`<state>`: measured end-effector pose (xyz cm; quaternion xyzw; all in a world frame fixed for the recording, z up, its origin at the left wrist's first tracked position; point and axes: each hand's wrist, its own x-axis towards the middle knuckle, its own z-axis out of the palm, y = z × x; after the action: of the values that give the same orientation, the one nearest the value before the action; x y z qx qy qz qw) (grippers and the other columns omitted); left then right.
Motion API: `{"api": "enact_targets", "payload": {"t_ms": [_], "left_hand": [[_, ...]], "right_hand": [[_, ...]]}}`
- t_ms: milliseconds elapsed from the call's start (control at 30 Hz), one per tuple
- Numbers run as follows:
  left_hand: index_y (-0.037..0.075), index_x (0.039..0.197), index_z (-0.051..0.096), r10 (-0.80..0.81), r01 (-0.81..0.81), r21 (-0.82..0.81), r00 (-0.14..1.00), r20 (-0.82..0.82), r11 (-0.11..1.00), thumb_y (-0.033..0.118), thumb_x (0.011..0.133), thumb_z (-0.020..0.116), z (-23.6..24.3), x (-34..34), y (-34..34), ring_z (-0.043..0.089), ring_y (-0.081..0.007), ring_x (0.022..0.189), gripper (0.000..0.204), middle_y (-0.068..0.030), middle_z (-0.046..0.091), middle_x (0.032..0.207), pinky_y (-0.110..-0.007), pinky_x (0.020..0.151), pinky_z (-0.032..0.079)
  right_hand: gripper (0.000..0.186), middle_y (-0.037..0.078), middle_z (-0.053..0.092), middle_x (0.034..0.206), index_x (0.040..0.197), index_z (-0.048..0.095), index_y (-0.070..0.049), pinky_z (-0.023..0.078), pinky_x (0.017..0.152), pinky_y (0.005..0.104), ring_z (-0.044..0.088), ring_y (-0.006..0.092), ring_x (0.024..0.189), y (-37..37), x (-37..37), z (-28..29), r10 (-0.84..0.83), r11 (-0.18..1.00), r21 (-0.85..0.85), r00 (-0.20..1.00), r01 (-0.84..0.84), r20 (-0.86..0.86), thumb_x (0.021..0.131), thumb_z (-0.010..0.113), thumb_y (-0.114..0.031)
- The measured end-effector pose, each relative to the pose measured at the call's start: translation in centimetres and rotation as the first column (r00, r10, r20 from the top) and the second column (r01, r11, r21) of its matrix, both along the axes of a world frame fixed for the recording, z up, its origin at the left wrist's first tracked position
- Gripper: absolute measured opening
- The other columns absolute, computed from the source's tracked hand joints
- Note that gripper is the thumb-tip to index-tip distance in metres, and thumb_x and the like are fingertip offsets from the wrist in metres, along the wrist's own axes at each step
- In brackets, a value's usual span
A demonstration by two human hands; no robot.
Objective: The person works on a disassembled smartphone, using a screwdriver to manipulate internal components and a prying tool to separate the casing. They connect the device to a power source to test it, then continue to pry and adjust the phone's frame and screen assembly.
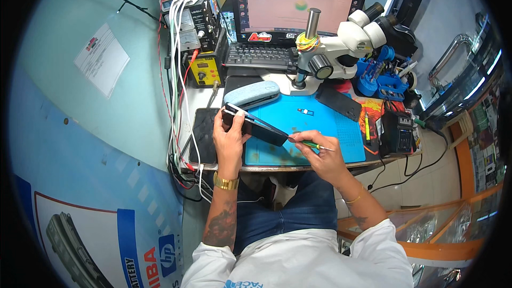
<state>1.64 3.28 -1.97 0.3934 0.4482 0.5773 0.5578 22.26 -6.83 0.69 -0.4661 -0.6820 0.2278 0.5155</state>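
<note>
My left hand [229, 137] grips a dark smartphone [268, 133] by its left end, tilted above the blue work mat [341, 144]. A narrow gap runs along the phone's upper edge, as if two layers stand slightly apart. Pinched in my right hand [326, 160] is a slim tool with a green and yellow handle [310, 144]; its tip meets the phone's right end. Beyond the phone, a small metal and white part [305, 111] lies on the mat. A second dark phone [340, 102] rests at the mat's far right, and a light blue hard case [252, 94] at its far left.
A microscope [341, 48] stands behind the mat, before a monitor [293, 2] and keyboard [261, 56]. Cables [175, 74] hang beside a yellow and black power unit [205, 70] at left. Another phone [205, 130] lies there. A black box [397, 133] stands right.
</note>
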Motion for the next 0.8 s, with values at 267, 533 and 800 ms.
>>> {"api": "enact_targets", "payload": {"t_ms": [267,533,800], "left_hand": [[0.01,0.12,0.058,-0.006,0.006,-0.021,1.0,0.001,1.0,0.027,0.095,0.07,0.8,0.0,0.1,0.065,-0.0109,0.075,0.032,-0.0009,0.062,0.091,-0.031,0.064,0.06],[0.01,0.115,0.058,0.022,-0.021,-0.04,1.0,0.013,0.999,0.028,0.096,0.069,0.4,0.3,0.0,0.064,-0.0103,0.071,0.028,-0.0003,0.063,0.088,-0.031,0.063,0.06],[0.01,0.114,0.057,0.037,-0.04,-0.09,0.999,-0.039,0.995,0.029,0.096,0.067,0.6,0.3,0.1,0.065,-0.0104,0.071,0.028,-0.0009,0.064,0.087,-0.031,0.064,0.06]], "right_hand": [[0.012,0.014,0.076,0.102,0.105,0.066,0.001,0.055,0.073,0.0291,0.072,0.0185,0.086,0.4,0.3,0.1,0.012,0.999,-0.042,0.998,-0.015,-0.055,0.094,0.066,-0.002],[0.017,0.02,0.072,0.107,0.108,0.06,0.002,0.058,0.079,0.0382,0.073,0.0338,0.092,-0.4,-2.6,-1.2,-0.195,0.974,0.125,0.98,0.19,0.027,0.092,0.064,0.004],[0.022,0.028,0.067,0.116,0.106,0.058,0.002,0.058,0.087,0.0426,0.068,0.043,0.108,-0.4,-5.5,-4.4,-0.326,0.875,0.384,0.945,0.295,0.016,0.088,0.064,0.012]]}}
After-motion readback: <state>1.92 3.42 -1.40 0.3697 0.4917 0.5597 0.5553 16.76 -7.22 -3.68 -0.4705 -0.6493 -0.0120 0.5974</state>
